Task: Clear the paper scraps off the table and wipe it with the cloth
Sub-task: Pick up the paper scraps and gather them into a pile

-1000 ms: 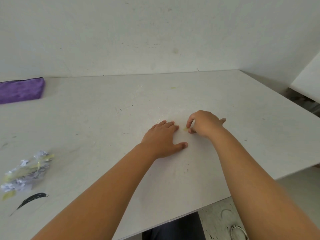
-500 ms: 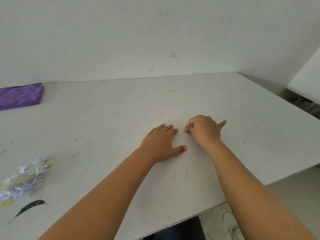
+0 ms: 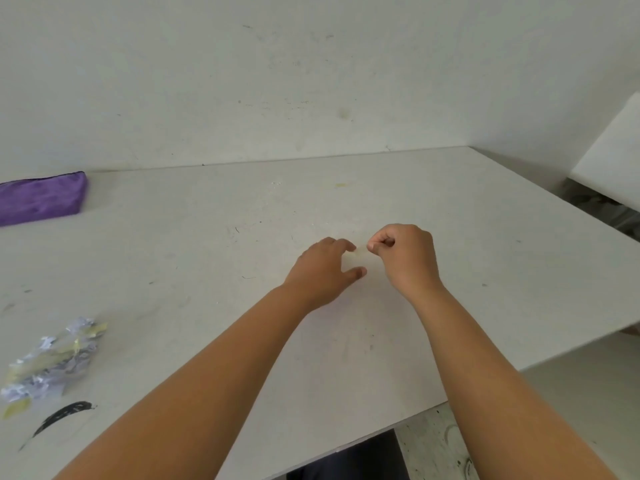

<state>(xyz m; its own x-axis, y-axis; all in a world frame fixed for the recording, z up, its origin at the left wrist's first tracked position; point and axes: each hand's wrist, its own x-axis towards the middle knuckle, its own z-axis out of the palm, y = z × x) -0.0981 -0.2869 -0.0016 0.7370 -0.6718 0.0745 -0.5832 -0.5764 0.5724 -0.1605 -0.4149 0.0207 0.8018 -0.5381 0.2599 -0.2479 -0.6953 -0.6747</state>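
Pinching right hand, purple cloth, no readable writing.

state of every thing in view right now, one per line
left hand: open, fingers loosely spread just over the table
right hand: fingers curled, fingertips pinched; any scrap too small to tell
purple cloth: folded, untouched, far left by the wall
paper scraps: heaped at the left edge
table: scuffed, black mark near the scraps
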